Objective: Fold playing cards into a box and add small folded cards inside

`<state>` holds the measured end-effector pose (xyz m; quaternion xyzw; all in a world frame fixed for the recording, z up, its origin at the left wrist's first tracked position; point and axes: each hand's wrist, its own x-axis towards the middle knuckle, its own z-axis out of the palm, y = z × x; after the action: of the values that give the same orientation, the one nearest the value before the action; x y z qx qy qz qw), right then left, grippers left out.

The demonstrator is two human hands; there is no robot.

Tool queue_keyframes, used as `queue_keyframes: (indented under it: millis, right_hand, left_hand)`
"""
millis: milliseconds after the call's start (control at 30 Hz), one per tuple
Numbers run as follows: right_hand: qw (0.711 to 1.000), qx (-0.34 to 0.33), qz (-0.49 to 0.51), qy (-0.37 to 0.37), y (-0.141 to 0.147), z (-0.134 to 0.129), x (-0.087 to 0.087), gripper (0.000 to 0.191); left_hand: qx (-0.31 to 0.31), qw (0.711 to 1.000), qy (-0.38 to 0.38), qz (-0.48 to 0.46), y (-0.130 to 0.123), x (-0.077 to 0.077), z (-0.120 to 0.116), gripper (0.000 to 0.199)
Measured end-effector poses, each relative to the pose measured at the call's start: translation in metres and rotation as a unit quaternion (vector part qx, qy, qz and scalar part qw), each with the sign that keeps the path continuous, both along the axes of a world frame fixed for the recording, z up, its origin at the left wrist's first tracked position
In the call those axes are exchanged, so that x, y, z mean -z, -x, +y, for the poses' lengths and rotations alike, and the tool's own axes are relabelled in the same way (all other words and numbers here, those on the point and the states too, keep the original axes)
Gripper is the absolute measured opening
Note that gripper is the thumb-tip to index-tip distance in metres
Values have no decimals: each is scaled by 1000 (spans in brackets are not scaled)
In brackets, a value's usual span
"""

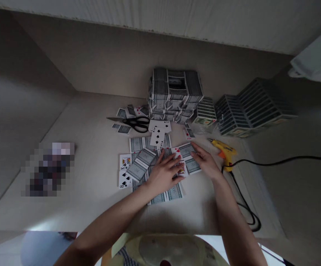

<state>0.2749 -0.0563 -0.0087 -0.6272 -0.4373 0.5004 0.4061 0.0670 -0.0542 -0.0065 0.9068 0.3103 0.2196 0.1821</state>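
Playing cards [141,162] lie side by side on the table, most with their blue-grey patterned backs up and some overlapping. My left hand [163,173] rests flat over the middle of them, fingers spread. At the right side of the layout, my right hand [203,159] touches the edge of a face-down card [186,150], its fingers stretched out. A face-up three of spades [157,137] lies at the top of the layout. At its left edge are a king [125,162] and an eight of spades [124,179]. My hands hide part of the cards beneath.
Black-handled scissors [137,122] lie behind the cards, near card scraps [124,129]. A block-like card structure [175,94] stands at the back. Slatted card pieces [249,107] stand at the right. A yellow glue gun [224,149] with a black cord lies beside my right hand.
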Motion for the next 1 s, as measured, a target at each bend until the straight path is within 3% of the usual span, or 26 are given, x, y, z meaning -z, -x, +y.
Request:
queue_keyframes:
  millis: [800,1000]
  right_hand:
    - [1000,11,-12,24,2,1,0,61]
    - [1000,23,-7,-7,7,-2,4,61]
  left_hand:
    - [16,1000,2,-3,1,2,1,37]
    - [11,1000,-20,-2,0,4,1,36]
